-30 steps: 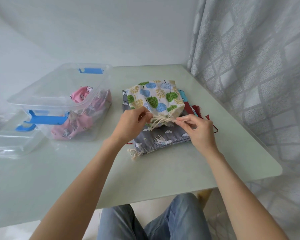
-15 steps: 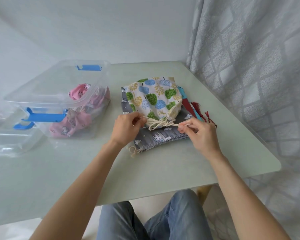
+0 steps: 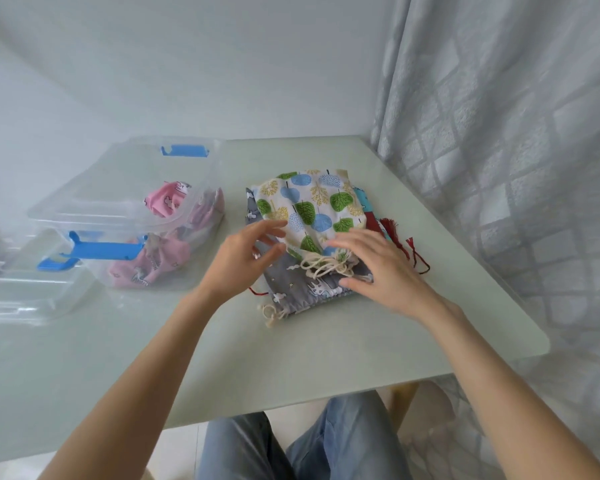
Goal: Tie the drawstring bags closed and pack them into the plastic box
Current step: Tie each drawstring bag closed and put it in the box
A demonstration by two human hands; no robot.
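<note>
A white bag with a leaf print (image 3: 309, 206) lies on top of a pile of bags in the middle of the table, its mouth gathered and its cream cord (image 3: 323, 263) knotted in loops. Under it lies a grey bag with white animals (image 3: 312, 289). My left hand (image 3: 246, 258) hovers just left of the knot with fingers spread and holds nothing. My right hand (image 3: 374, 268) hovers over the right of the knot, fingers loose and blurred. The clear plastic box (image 3: 125, 216) with blue latches stands to the left and holds pink bags (image 3: 160, 258).
The box's clear lid (image 3: 18, 289) lies at the far left. Red and teal bags with red tasselled cords (image 3: 399, 237) stick out from under the pile on the right. A grey curtain (image 3: 499, 133) hangs along the table's right side. My knees sit below the front edge.
Both hands pulled the cream cord ends apart, then let them go. Now they are open over the tied knot.
</note>
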